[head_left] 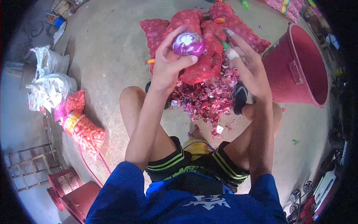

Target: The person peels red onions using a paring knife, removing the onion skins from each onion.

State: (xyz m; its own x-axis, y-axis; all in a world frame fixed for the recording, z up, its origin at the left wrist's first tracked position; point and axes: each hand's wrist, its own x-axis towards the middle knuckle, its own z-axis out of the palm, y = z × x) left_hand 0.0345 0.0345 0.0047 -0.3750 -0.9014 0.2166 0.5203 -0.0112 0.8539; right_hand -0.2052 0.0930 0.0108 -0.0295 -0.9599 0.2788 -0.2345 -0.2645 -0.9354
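My left hand (169, 61) is closed around a peeled red onion (189, 45), glossy purple with a whitish cut end facing up. To its right, my right hand (244, 59) grips what looks like a small green-handled knife (225, 45); its blade is blurred. White tape (232, 54) wraps the right thumb. Below both hands, a heap of red onion skins (209, 99) covers the floor between my feet. Red mesh sacks of onions (184, 22) lie just beyond, one of them (203, 69) reaching down to the skins.
A large red tub (276, 74) stands tilted in view at the right. At the left are white sacks (52, 89) and a bag of carrots (87, 134). Red containers (80, 199) sit at lower left. A yellow seat (197, 146) is under me. A stroller-like wheeled thing (298, 196) is at lower right.
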